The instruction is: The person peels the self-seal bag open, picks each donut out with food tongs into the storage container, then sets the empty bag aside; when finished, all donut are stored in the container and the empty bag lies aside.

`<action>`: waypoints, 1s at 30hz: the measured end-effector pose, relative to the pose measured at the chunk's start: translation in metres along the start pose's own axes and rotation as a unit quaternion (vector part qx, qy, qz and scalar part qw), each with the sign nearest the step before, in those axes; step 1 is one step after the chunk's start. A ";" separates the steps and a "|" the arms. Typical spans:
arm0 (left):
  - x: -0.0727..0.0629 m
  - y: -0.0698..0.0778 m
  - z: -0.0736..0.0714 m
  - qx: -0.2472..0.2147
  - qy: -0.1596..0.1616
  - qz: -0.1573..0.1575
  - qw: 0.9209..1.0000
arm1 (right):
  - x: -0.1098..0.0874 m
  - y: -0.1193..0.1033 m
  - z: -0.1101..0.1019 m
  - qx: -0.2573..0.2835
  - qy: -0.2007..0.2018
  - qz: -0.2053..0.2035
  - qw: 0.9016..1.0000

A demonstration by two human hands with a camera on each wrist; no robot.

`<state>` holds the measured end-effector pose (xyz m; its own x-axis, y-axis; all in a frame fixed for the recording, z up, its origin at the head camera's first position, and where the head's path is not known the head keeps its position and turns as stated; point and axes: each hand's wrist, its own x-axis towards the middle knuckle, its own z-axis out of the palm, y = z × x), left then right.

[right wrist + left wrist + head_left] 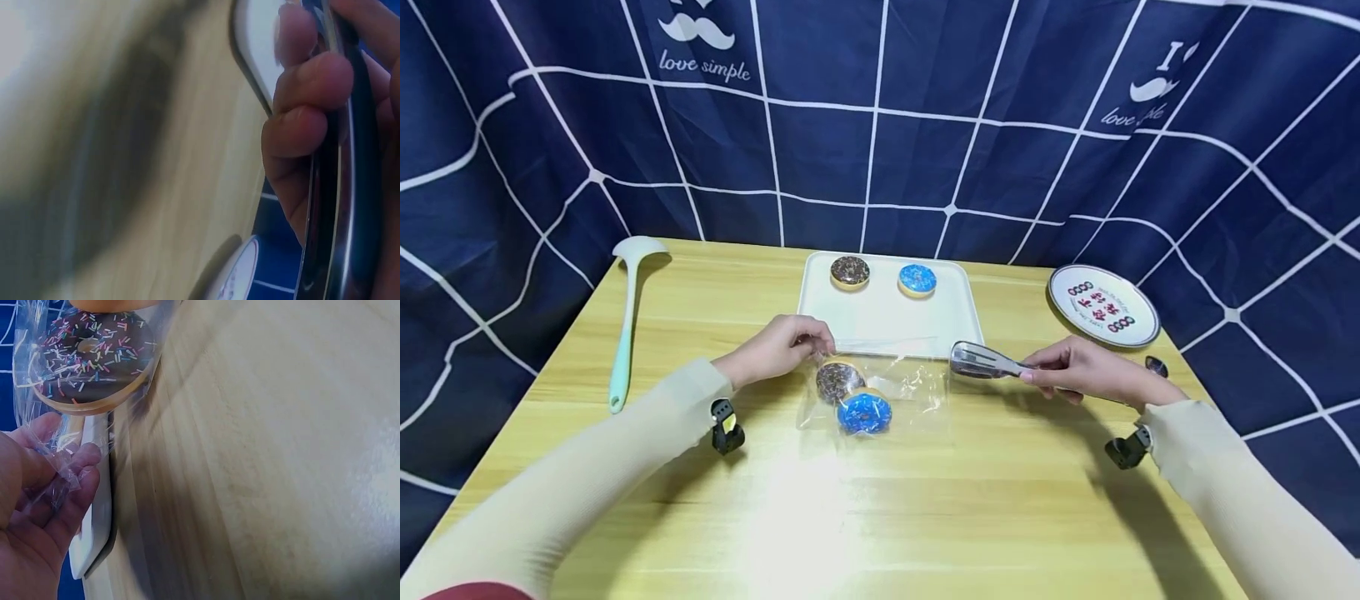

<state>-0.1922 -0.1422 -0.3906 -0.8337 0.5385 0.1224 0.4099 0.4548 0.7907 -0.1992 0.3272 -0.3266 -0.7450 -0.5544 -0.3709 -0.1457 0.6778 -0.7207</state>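
Observation:
My left hand [782,346] pinches the top left corner of a clear plastic bag [925,400]. Inside the bag sit a chocolate donut [97,356] with coloured sprinkles and, overlapping it in the head view, a blue-iced donut [864,412]. In my right hand [1075,371] is a pair of metal food tongs [981,361], gripped around the middle, fingers wrapped over its arms in the right wrist view. The tongs' head points left, close to the bag's right end, with nothing seen between its tips.
Behind the bag lies a white tray [880,321] bearing another chocolate donut [850,272] and another blue donut [917,281]. A round printed plate [1103,305] is at the back right. On the left lies a ladle [627,325] with a mint handle. Dark blue curtain [820,150] surrounds the table.

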 end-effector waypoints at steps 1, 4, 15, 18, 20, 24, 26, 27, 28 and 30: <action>0.000 0.000 0.000 0.000 0.001 -0.001 1.000 | 0.000 -0.001 0.002 -0.008 -0.002 -0.008 1.000; 0.001 0.000 0.000 0.001 0.000 -0.005 1.000 | 0.000 -0.002 0.012 -0.028 -0.002 -0.032 0.999; 0.001 0.005 -0.003 0.009 -0.003 -0.006 1.000 | 0.001 -0.020 0.040 -0.064 -0.011 -0.080 0.995; 0.001 0.005 -0.003 0.009 -0.005 0.001 1.000 | -0.004 -0.026 0.037 -0.079 -0.003 -0.073 0.994; 0.000 0.005 -0.004 0.011 -0.004 0.002 1.000 | -0.009 -0.028 0.032 -0.088 0.003 -0.066 0.994; -0.001 0.004 -0.005 0.017 -0.001 0.002 1.000 | -0.018 -0.026 0.022 -0.095 0.013 -0.056 0.994; -0.001 0.003 -0.005 0.020 -0.001 0.002 1.000 | -0.023 -0.024 0.017 -0.100 0.019 -0.060 0.993; -0.001 0.003 -0.006 0.020 -0.001 0.003 1.000 | -0.024 -0.023 0.015 -0.100 0.022 -0.064 0.993; -0.001 0.003 -0.006 0.021 -0.001 0.003 1.000 | -0.026 -0.023 0.013 -0.100 0.026 -0.066 0.992; -0.002 0.003 -0.006 0.019 -0.002 0.003 1.000 | -0.028 -0.023 0.011 -0.101 0.033 -0.072 0.992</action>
<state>-0.1921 -0.1462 -0.3849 -0.8293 0.5447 0.1245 0.4291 0.4782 0.7663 -0.1677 0.3222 -0.3063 -0.7471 -0.6240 -0.2290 -0.3763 0.6811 -0.6280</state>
